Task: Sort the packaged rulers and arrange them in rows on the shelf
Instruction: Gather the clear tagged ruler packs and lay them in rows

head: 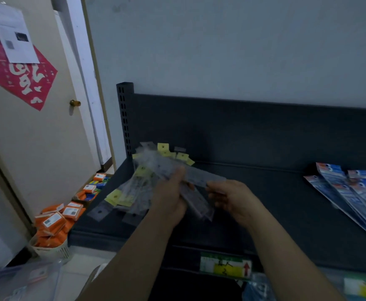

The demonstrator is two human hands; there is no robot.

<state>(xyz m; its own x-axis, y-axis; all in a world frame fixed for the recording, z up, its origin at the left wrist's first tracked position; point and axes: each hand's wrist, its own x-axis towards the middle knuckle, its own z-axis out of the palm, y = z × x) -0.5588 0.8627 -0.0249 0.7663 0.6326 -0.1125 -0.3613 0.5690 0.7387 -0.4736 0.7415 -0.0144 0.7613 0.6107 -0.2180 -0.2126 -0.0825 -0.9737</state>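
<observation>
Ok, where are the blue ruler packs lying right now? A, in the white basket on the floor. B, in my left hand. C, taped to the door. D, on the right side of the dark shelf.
D: the blue ruler packs lie fanned on the right of the dark shelf, while the left hand and right hand hold clear ruler packs.

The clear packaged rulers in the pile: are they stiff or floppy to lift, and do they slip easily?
Probably stiff: the ruler spanning left hand and right hand looks straight. Likely slippery: the glossy sleeves in the pile lie splayed over each other. Seemingly light: a pinch holds its end.
</observation>
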